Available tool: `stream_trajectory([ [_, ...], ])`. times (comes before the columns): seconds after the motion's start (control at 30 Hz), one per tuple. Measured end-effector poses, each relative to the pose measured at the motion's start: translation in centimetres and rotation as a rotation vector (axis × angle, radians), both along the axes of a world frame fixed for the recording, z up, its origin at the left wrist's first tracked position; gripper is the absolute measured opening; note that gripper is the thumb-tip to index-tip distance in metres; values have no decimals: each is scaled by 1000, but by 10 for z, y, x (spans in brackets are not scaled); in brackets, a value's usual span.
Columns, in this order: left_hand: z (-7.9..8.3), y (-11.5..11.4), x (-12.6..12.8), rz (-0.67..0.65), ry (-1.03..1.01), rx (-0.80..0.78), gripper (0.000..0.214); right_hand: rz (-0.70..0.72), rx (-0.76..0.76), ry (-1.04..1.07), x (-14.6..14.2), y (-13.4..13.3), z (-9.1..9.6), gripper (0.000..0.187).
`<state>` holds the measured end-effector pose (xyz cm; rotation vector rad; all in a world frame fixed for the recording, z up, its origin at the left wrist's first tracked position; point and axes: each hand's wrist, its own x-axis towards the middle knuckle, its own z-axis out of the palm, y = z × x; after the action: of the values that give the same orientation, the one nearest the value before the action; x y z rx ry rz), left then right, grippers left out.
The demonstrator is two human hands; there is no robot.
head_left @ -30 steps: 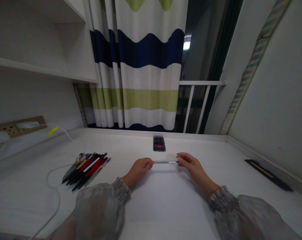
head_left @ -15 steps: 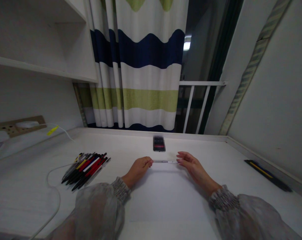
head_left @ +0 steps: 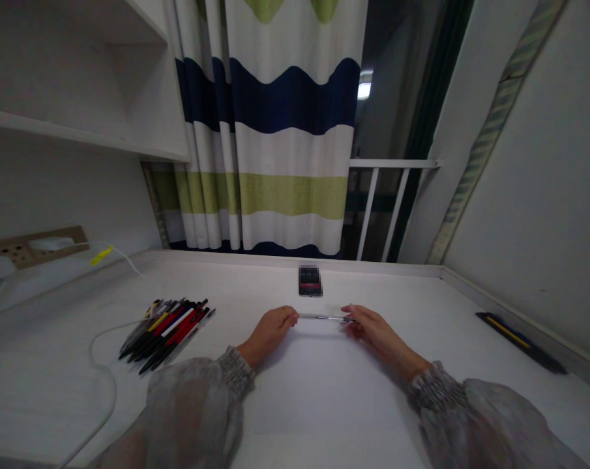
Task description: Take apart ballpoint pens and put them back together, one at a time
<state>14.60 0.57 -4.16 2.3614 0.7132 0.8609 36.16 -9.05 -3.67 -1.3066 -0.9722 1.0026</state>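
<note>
A thin pen [head_left: 323, 317] is held level just above the white desk [head_left: 324, 391], between my two hands. My left hand [head_left: 270, 329] pinches its left end with closed fingers. My right hand [head_left: 370, 326] has its fingers closed round the right end. Both forearms wear sheer grey sleeves with gathered cuffs. A small dark object [head_left: 309, 281] with a red band lies on the desk just beyond the pen.
A bundle of several black, red and yellow pens [head_left: 167, 326] lies at the left. A white cable [head_left: 102, 365] loops near it, running to a socket strip [head_left: 30, 247]. A dark case with a yellow pencil [head_left: 519, 339] lies at the right wall. Striped curtain behind.
My right hand's fingers were spread half a second ago and have now closed on the pen's right end. The left hand and the pen have stayed put.
</note>
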Motion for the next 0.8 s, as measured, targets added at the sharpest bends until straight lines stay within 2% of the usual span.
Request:
stream_trajectory([
  [0.07, -1, 1, 0, -1, -8, 4, 26, 38, -23, -9, -1, 1, -2, 35],
  [0.27, -3, 2, 0, 19, -16, 4, 25, -14, 119, -7, 2, -1, 2, 28],
  [0.37, -3, 2, 0, 4, -29, 15, 25, -26, 59, 55, -2, -3, 6, 35],
  [0.47, -4, 3, 0, -12, -37, 31, 25, 29, -34, 61, -5, -3, 5, 35],
  [0.53, -5, 3, 0, -12, -31, 32, 24, 51, -32, 35, -4, -2, 3, 35],
  [0.67, -4, 3, 0, 13, -26, 18, 25, -50, 54, 3, 3, 0, 2, 29],
  [0.8, -2, 2, -1, 42, -19, 31, 28, -142, 74, -3, 10, 0, 5, 24],
])
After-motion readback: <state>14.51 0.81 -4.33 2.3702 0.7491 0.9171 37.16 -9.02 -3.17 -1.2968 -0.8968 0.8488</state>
